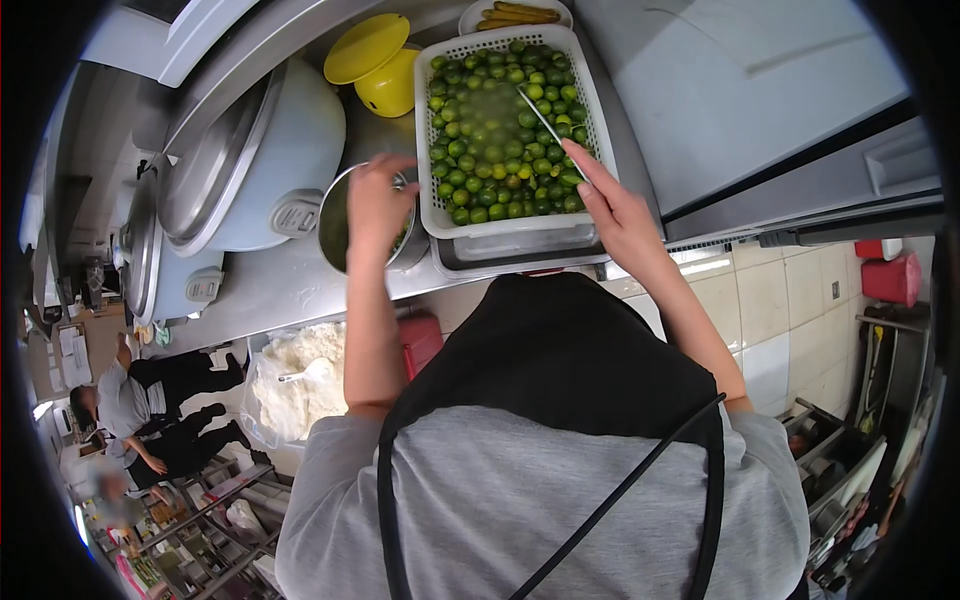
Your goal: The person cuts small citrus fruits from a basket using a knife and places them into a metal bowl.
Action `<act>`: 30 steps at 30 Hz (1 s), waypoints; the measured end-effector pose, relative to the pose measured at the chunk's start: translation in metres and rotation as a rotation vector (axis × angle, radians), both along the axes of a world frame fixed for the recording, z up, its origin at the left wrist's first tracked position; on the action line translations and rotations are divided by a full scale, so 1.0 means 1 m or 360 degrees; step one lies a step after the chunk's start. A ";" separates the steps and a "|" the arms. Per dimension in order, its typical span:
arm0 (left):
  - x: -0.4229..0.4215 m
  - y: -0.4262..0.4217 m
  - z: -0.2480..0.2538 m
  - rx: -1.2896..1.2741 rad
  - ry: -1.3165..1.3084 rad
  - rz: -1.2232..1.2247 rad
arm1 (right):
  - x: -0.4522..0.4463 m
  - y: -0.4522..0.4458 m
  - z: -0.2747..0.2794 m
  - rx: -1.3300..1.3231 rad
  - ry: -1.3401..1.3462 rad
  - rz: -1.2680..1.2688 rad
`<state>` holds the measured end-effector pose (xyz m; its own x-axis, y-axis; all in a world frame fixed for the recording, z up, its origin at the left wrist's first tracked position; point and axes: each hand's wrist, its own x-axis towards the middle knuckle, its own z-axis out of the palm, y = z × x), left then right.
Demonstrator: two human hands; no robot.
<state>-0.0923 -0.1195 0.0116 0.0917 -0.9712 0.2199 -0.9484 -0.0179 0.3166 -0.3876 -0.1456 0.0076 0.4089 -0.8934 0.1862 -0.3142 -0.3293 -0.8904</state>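
A white perforated basket (430, 215) full of small green limes (490, 180) sits on a metal tray (480, 268). My right hand (618, 220) grips a knife (541, 117) at the basket's right side, its thin blade slanting up over the limes. Over a round metal pot (333, 240) left of the basket is my left hand (378, 205), slightly blurred. Its fingers look apart, and I see nothing held in them. Some green shows inside the pot, mostly hidden by this hand.
Large rice cookers (315, 130) stand along the counter (270, 290) at left. A yellow container (390, 85) is behind the pot. Lower left, a tub holds white rice-like food (300, 385). A grey appliance (740, 90) borders the right. Other people (150, 390) are at far left.
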 end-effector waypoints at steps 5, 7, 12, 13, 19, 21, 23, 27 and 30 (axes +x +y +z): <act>-0.061 -0.036 -0.048 -0.0010 0.0097 -0.0317 | 0.010 -0.014 -0.014 0.0255 0.0202 -0.0053; -0.069 -0.041 -0.056 0.0087 -0.0168 -0.0245 | 0.013 -0.014 -0.012 0.0171 0.0177 -0.0065; -0.063 -0.042 -0.049 0.0090 0.0989 -0.0193 | 0.008 -0.009 -0.021 0.0124 0.0128 0.0012; -0.063 -0.041 -0.047 0.0195 0.1878 -0.0055 | 0.006 -0.006 -0.023 0.0035 0.0055 0.0008; -0.077 -0.021 -0.023 0.0168 0.2458 -0.0108 | 0.008 0.014 -0.012 0.0174 -0.0044 0.0084; -0.081 -0.020 -0.024 0.0098 0.2525 -0.0092 | 0.012 0.018 -0.008 0.0108 -0.0137 0.0149; -0.084 -0.020 -0.028 -0.0012 0.2558 -0.0027 | 0.013 0.018 -0.005 0.0196 -0.0135 0.0160; -0.083 -0.018 -0.027 0.0014 0.2583 -0.0133 | 0.012 0.014 -0.009 0.0380 -0.0135 0.0123; -0.086 -0.019 -0.016 0.0032 0.2711 -0.0262 | 0.005 0.007 -0.022 0.0480 -0.0036 0.0047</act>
<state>-0.1787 -0.1381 -0.0043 0.0983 -0.9949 -0.0242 0.4423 0.0219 0.8966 -0.3822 -0.1383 -0.0144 0.4341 -0.8976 -0.0764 -0.2874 -0.0576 -0.9561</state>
